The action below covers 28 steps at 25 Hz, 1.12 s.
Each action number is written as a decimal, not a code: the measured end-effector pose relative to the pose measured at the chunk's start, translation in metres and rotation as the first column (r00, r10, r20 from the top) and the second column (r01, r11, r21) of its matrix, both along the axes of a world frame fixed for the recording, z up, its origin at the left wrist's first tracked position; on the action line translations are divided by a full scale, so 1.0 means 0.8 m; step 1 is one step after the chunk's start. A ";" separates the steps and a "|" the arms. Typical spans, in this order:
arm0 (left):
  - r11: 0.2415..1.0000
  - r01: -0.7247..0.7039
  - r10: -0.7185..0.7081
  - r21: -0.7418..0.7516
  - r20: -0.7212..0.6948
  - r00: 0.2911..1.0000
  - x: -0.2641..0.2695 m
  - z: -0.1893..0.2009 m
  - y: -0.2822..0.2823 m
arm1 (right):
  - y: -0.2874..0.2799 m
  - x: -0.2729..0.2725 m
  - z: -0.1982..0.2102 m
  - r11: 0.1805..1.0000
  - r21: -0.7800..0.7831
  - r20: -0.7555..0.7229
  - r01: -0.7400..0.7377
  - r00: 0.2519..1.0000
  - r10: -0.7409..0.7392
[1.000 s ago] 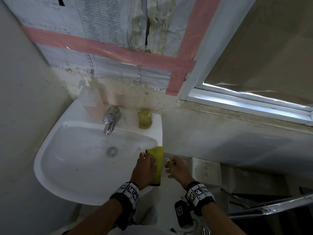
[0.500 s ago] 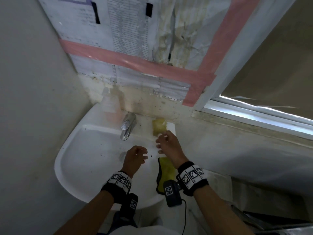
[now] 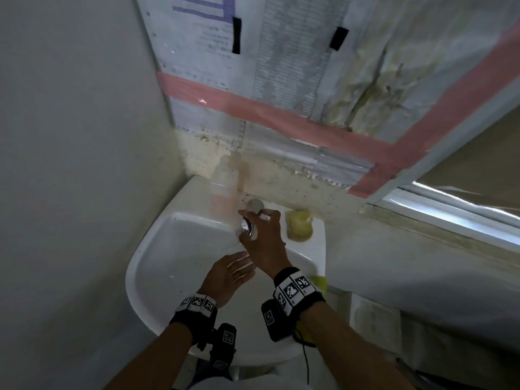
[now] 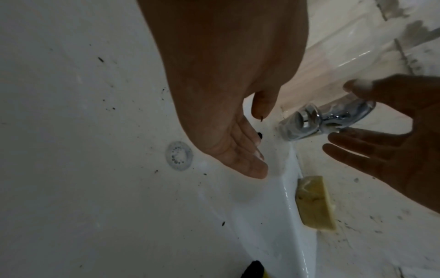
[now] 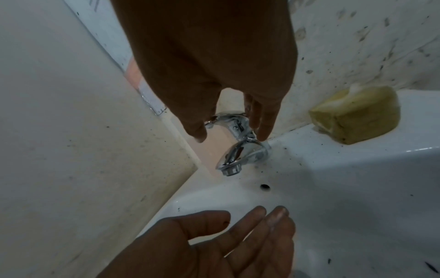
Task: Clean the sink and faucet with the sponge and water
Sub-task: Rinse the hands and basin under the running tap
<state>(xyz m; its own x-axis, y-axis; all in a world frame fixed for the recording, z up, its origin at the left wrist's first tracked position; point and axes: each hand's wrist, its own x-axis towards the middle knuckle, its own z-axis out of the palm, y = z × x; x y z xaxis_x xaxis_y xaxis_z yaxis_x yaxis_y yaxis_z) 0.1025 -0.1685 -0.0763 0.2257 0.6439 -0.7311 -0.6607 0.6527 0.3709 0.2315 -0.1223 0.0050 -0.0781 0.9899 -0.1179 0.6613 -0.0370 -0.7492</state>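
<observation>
My right hand (image 3: 254,223) reaches over the chrome faucet (image 3: 247,228) at the back of the white sink (image 3: 146,249). Its thumb and straight fingers (image 5: 264,127) stand either side of the lever (image 5: 234,120) without closing on it. My left hand (image 3: 242,266) lies open, palm up, in the basin below the spout (image 5: 229,170), holding nothing. The yellow-green sponge (image 3: 319,281) lies on the sink's right rim, mostly hidden behind my right wrist. The basin is speckled with dark dirt around the drain (image 4: 179,156).
A worn yellow block (image 3: 298,225) sits on the ledge right of the faucet. A translucent bottle (image 3: 225,187) with pinkish liquid stands left of it against the wall. Walls close in on the left and back; a window sill (image 3: 450,220) runs to the right.
My left hand let go of the sponge on the right rim, moved into the basin and turned palm up. My right hand travelled from the rim up to the faucet.
</observation>
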 end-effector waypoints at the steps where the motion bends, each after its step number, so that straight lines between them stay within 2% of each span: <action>1: 1.000 -0.002 0.002 -0.008 0.023 1.000 -0.002 0.001 0.000 | 0.001 0.001 0.000 1.000 0.017 -0.009 0.017 1.000 -0.017; 6: 1.000 -0.003 0.005 -0.022 0.077 0.997 -0.014 0.007 0.005 | 0.003 -0.004 0.010 0.995 0.072 0.078 0.071 0.994 -0.077; 13: 0.998 0.061 -0.062 0.011 0.107 0.992 -0.019 0.019 0.024 | 0.007 -0.010 0.022 0.994 0.038 0.216 0.101 0.971 -0.107; 25: 0.999 0.018 -0.011 -0.040 0.156 0.988 -0.025 0.012 0.028 | 0.010 -0.018 0.032 0.994 0.026 0.203 0.111 0.973 -0.114; 28: 0.999 -0.005 0.013 -0.047 0.163 0.987 -0.021 0.011 0.030 | 0.014 -0.013 0.034 0.997 0.015 0.212 0.076 0.974 -0.078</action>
